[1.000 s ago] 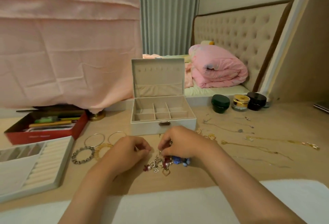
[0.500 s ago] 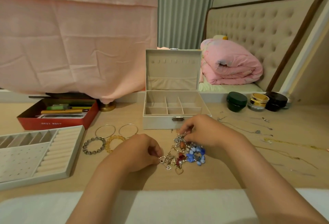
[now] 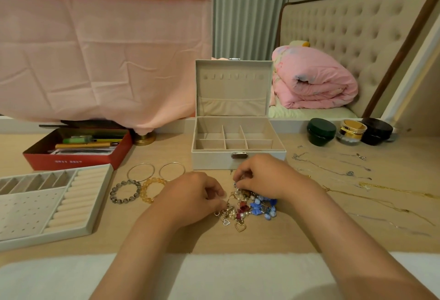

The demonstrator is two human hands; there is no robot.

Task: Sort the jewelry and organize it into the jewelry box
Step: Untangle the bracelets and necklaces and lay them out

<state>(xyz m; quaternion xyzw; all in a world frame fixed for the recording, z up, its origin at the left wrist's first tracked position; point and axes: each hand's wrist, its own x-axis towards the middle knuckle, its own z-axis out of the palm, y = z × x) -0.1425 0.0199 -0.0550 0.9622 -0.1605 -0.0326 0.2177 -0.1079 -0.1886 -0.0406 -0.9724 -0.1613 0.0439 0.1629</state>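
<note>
1. A jewelry heap [image 3: 247, 206] of beads, pearls and heart charms lies on the desk [image 3: 309, 235], just in front of the jewelry box [image 3: 214, 160], in my headcam feed.
2. The left hand [image 3: 192, 195] is curled, with thumb and forefinger pinching a piece at the heap's left edge.
3. The right hand [image 3: 264, 175] is also curled. Its fingertips nip a small silvery piece at the heap's far edge, close to the box's clasp.
4. The box's lid stands upright, and I can see its divided compartments.
5. Left of the hands lie a grey bead bracelet [image 3: 125, 192] and an amber bead bracelet [image 3: 152, 190], touching. Two thin bangles [image 3: 141, 172] sit behind them.
6. A ring tray [image 3: 47, 235] rests at the far left, with a red box [image 3: 76, 159] of pens behind it.
7. On the right I count thin chains [image 3: 333, 168] spread across the wood, with three jars [image 3: 321, 131] beyond them.
</note>
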